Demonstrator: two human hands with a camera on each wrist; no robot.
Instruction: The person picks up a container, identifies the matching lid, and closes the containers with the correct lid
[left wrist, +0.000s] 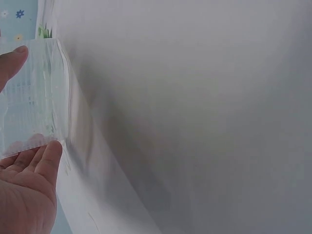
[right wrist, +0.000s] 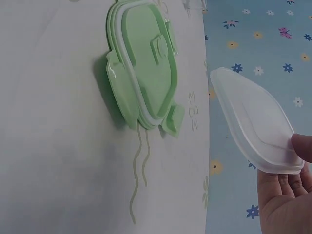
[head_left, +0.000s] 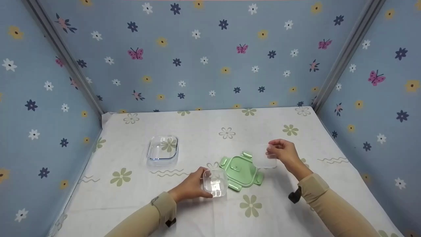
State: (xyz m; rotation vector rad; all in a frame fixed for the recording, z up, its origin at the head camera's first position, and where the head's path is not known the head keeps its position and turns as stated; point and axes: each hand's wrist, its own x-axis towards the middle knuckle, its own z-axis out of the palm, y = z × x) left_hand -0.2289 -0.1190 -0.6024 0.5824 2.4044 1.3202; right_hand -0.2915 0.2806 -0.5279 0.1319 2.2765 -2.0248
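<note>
My left hand [head_left: 190, 187] grips a small clear plastic container [head_left: 215, 184] by its sides, thumb and fingers on opposite walls. In the left wrist view the container [left wrist: 36, 92] sits between thumb and fingers, close to the cloth. My right hand [head_left: 285, 154] pinches a translucent white lid [head_left: 263, 159] at its edge; the right wrist view has this lid [right wrist: 258, 119] raised above the cloth. Between the hands lies a green clip lid [head_left: 241, 171] with its flaps spread outward. The green lid [right wrist: 146, 63] shows a pale seal round its rim.
A square glass container [head_left: 162, 148] stands on the left of the table, behind my left hand. White cloth with flower prints [head_left: 131, 200] covers the table. Blue patterned panels [head_left: 204, 79] close in the back and both sides.
</note>
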